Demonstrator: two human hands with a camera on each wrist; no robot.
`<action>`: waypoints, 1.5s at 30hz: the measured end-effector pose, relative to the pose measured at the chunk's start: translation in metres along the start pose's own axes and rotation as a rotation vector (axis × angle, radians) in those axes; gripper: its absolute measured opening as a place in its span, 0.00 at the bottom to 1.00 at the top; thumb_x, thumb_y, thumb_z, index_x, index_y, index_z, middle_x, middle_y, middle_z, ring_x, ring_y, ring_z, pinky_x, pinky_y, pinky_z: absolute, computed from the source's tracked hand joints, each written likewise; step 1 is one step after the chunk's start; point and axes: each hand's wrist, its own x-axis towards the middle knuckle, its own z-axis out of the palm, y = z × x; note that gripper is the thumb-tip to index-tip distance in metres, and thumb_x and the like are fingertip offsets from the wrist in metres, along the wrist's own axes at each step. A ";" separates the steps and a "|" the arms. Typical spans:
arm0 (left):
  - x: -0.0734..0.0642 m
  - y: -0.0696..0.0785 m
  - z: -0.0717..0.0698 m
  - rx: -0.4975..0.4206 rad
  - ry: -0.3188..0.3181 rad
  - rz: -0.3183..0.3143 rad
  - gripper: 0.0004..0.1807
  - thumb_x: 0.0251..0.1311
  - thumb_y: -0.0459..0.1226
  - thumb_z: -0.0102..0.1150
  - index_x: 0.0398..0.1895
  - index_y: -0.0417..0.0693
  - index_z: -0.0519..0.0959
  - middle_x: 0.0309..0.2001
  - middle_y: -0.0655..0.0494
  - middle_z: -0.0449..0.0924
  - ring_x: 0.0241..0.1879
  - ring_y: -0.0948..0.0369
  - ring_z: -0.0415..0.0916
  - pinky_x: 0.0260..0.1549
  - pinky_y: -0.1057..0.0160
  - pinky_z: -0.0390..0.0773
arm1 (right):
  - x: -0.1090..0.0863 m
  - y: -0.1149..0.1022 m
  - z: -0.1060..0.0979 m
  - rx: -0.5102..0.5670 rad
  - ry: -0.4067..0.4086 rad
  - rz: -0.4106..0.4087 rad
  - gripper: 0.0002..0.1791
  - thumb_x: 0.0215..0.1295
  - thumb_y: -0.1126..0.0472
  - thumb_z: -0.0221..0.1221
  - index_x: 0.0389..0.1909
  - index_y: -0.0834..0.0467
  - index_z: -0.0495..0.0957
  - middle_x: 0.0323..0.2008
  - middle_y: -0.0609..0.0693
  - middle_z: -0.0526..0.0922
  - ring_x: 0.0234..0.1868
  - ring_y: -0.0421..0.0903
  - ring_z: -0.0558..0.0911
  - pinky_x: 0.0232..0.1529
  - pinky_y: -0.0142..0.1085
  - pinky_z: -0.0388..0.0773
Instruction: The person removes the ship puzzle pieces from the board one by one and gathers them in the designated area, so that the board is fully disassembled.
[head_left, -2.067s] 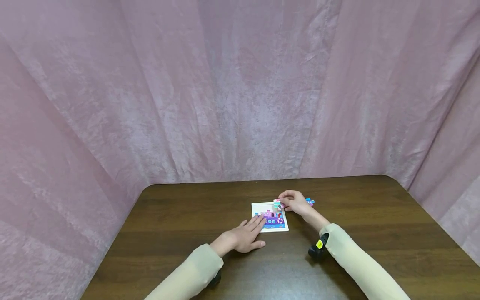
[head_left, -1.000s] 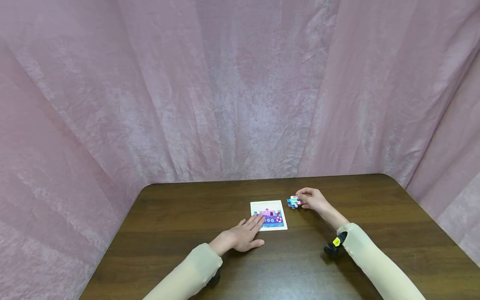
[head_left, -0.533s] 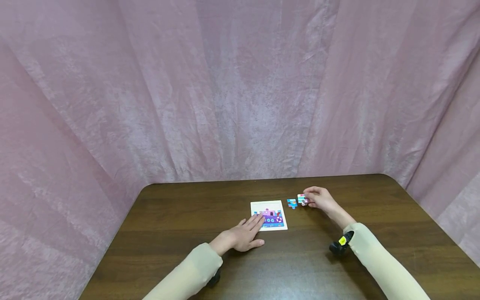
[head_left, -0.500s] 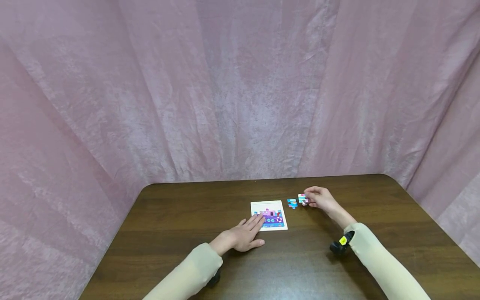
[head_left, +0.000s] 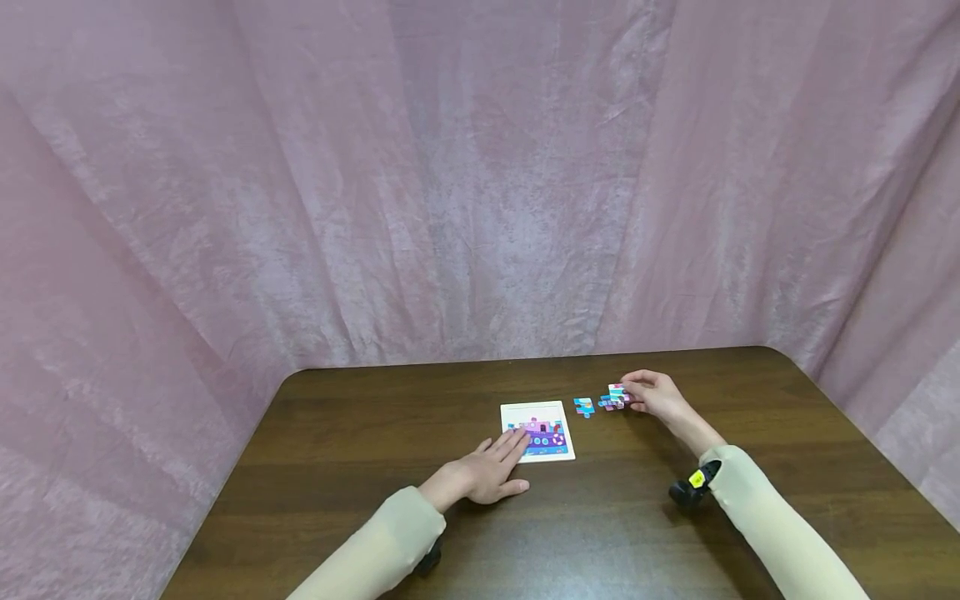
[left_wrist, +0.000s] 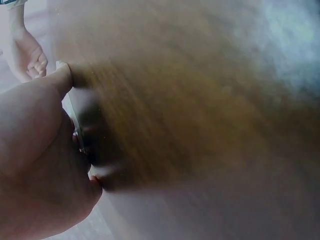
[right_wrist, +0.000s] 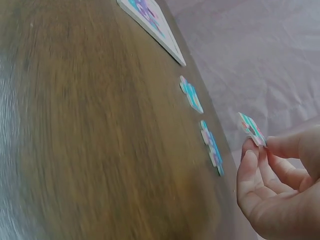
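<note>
My left hand (head_left: 491,473) lies flat with straight fingers on the lower left of a white-framed jigsaw puzzle (head_left: 534,410), which shows a purple ship in its lower part and bare white board above. To the right, my right hand (head_left: 658,397) pinches a jigsaw piece (right_wrist: 252,129) between thumb and fingers, raised off the table in the right wrist view. Beneath it lies a purple and blue piece (right_wrist: 211,147), partly covered in the head view. A blue piece (head_left: 584,407) rests between that one and the frame. The left wrist view shows mostly the underside of my left hand (left_wrist: 40,165).
All of this is on a brown wooden table (head_left: 360,433) with rounded far corners. A pink curtain (head_left: 480,208) hangs close behind its far edge. Black wrist cameras sit under both sleeves, the right one (head_left: 686,493) just above the tabletop.
My right hand has carried its piece from the puzzle's upper right corner away to the right, past the blue piece and over the purple and blue one. The left hand has stayed put.
</note>
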 end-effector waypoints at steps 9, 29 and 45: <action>-0.001 0.001 0.000 0.014 0.014 -0.005 0.40 0.73 0.56 0.37 0.78 0.48 0.40 0.79 0.53 0.34 0.78 0.57 0.33 0.75 0.50 0.46 | -0.001 0.010 -0.013 -0.012 0.069 -0.002 0.22 0.72 0.64 0.52 0.56 0.78 0.65 0.28 0.35 0.79 0.28 0.30 0.78 0.31 0.25 0.79; -0.001 0.000 0.002 0.014 0.017 0.007 0.40 0.73 0.56 0.35 0.78 0.47 0.39 0.79 0.52 0.34 0.78 0.56 0.33 0.74 0.48 0.46 | 0.001 0.016 -0.023 -0.290 0.247 -0.013 0.15 0.70 0.64 0.53 0.47 0.74 0.74 0.27 0.47 0.84 0.23 0.30 0.77 0.25 0.25 0.78; 0.000 -0.002 0.005 0.013 0.030 0.014 0.39 0.74 0.55 0.34 0.78 0.47 0.39 0.79 0.52 0.34 0.78 0.56 0.33 0.74 0.49 0.47 | 0.002 0.021 -0.020 -0.561 0.271 -0.099 0.15 0.59 0.62 0.63 0.42 0.69 0.77 0.33 0.60 0.86 0.27 0.38 0.77 0.34 0.33 0.69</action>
